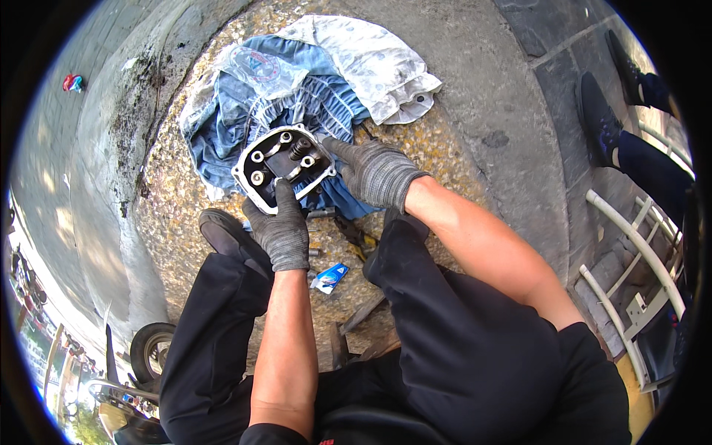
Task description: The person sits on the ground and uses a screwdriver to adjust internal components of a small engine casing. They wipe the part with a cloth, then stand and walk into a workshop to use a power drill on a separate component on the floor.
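Both my hands wear grey knit gloves and grip a metal engine housing (273,160), silver-rimmed with a dark interior, bolt bosses and a spring. My left hand (280,230) holds its lower edge, thumb over the rim; my right hand (374,172) grips its right side. Beneath it lies a heap of blue and white cloths (378,74) on speckled ground. Below my hands are dark-and-yellow pliers (357,236), a small metal cylinder (314,252) and a blue-and-white packet (331,277).
Another person's dark shoe and trouser leg (599,126) are at the right, beside white tubular frames (630,245). A small wheel (152,348) stands at lower left. A red-and-blue scrap (73,83) lies on the pavement at upper left. My bent legs frame the lower view.
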A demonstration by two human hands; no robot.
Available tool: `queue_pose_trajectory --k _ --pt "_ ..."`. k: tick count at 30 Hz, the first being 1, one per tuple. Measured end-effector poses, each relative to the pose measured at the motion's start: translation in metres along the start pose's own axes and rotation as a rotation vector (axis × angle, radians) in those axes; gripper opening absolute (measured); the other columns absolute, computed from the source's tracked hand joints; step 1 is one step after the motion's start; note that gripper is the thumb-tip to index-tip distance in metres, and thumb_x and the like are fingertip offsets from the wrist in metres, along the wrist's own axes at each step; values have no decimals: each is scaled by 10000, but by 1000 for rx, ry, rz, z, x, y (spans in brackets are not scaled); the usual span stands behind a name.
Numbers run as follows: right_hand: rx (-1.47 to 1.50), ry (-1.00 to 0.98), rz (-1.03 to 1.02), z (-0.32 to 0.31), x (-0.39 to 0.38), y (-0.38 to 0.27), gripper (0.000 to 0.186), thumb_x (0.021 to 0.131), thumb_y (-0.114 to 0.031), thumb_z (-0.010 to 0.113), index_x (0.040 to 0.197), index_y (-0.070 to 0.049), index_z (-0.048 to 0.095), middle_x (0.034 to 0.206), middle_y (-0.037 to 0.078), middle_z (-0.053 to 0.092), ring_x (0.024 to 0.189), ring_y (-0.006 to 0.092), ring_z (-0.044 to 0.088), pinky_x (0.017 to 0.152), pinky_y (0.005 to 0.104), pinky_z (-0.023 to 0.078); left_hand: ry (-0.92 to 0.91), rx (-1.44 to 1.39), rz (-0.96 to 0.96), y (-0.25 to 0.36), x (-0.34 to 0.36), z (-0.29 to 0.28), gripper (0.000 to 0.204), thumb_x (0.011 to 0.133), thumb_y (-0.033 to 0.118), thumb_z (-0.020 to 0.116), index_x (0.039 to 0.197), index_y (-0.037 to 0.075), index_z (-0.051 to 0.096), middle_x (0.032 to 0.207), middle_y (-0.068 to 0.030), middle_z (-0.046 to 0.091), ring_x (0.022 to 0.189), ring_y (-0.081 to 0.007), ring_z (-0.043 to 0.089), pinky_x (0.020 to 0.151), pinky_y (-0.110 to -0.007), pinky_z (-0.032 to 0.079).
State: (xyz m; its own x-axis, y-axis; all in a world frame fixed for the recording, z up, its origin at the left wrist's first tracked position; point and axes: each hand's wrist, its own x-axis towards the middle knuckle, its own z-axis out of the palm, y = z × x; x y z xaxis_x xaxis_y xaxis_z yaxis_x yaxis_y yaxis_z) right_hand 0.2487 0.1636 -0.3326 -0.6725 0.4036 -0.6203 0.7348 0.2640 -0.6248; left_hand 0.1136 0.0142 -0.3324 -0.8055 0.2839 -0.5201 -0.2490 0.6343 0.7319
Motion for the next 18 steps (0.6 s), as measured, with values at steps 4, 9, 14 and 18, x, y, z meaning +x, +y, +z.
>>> queue_pose_trajectory --k 4,9,14,18 --pt "135 58 21 -3 -11 2 573 914 -173 554 1477 -164 450 882 271 659 825 410 662 789 504 522 0 -99 -96 11 -4 0 510 896 284 746 1256 18 502 1039 -115 680 825 -174 662 629 -313 548" --pt "109 22 -14 3 -49 0 596 903 -155 578 1482 -190 444 858 259 655 767 413 659 758 500 536 -27 -35 -34 14 4 -2 524 904 266 740 1277 -4 489 1068 -119 676 865 -174 659 706 -316 551" --pt "75 37 -46 7 -45 0 603 908 -167 569 1493 -209 425 924 282 654 834 422 660 803 515 532 -40 11 -7 11 7 -4 550 899 273 744 1285 -26 491 1086 -132 677 908 -188 661 795 -325 537" --pt "98 35 -38 7 -43 0 583 904 -164 553 1478 -186 447 1016 264 662 884 414 667 833 503 532 -38 59 22 11 9 -5 550 892 291 748 1272 -24 505 1073 -138 683 904 -200 665 807 -334 532"
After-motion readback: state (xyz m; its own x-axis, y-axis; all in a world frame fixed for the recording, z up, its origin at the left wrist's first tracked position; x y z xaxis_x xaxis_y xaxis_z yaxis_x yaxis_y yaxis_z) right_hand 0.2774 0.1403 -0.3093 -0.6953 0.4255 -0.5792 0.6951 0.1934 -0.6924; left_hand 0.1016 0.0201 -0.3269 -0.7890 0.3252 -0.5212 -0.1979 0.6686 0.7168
